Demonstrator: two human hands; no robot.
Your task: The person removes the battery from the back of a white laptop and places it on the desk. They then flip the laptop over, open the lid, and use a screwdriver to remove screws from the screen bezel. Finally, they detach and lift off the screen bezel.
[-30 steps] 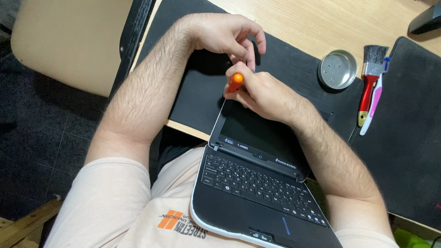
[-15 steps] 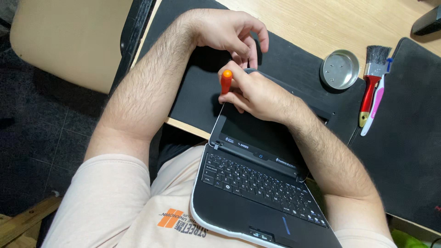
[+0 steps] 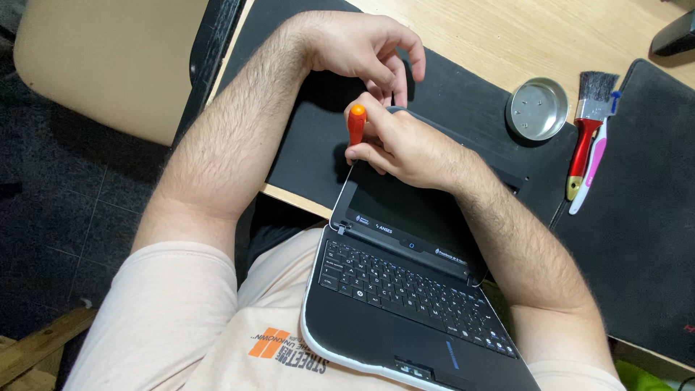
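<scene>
Black mat (image 3: 311, 156), screwdriver (image 3: 356, 124), laptop (image 3: 405, 289)

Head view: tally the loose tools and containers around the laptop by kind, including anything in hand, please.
Screwdriver with orange handle, in the right hand: 1
Brushes: 2, a red-handled paintbrush and a pink-and-white brush
Round metal dish: 1
Total: 4

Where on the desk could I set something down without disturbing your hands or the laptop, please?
Bare wood lies beyond the black mat, above the round metal dish. The dark mat on the right is bare below the brush. It is crowded where the left hand and right hand meet the orange-handled screwdriver and laptop.
</scene>
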